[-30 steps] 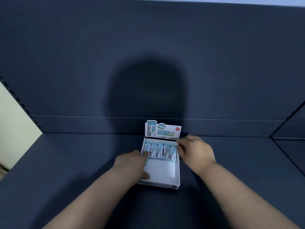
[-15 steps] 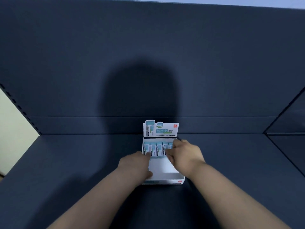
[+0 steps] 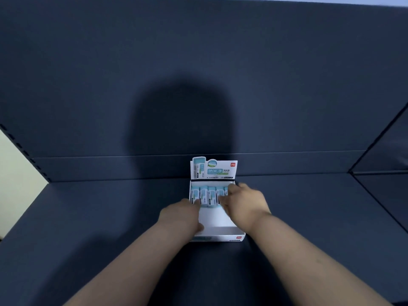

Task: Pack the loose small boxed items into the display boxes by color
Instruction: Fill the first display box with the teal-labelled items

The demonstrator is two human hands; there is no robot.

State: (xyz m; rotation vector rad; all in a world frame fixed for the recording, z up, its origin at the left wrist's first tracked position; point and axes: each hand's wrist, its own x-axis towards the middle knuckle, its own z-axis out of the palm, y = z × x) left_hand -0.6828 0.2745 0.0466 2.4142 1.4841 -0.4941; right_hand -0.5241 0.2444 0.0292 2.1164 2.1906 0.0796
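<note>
The right hand (image 3: 244, 204) lies over the right end of the row of small teal boxed items (image 3: 209, 195), fingers curled down onto the rightmost ones; whether it pinches one or only presses on them, I cannot tell, since the knuckles hide the fingertips. A second ago this hand sat at the right rim of the display box (image 3: 220, 234); it has since moved inward and now covers the right part of the row. The left hand (image 3: 184, 216) rests against the box's left wall with fingertips touching the leftmost item, and it has hardly shifted; its grip is likewise hidden, though it looks more like a steadying touch than a grasp.

The row stands upright against the back of the white display box, just below the printed header card (image 3: 213, 170), with about five items visible side by side. The front half of the box floor is bare white. The box sits on a dark blue shelf (image 3: 110, 217), near the rear wall, with nothing else loose in view.

The inward move of the right hand suggests the row is being squared up or pushed tight, so the first row of this colour seems nearly settled. Much of the box remains to be filled, and no loose items can be seen nearby.
</note>
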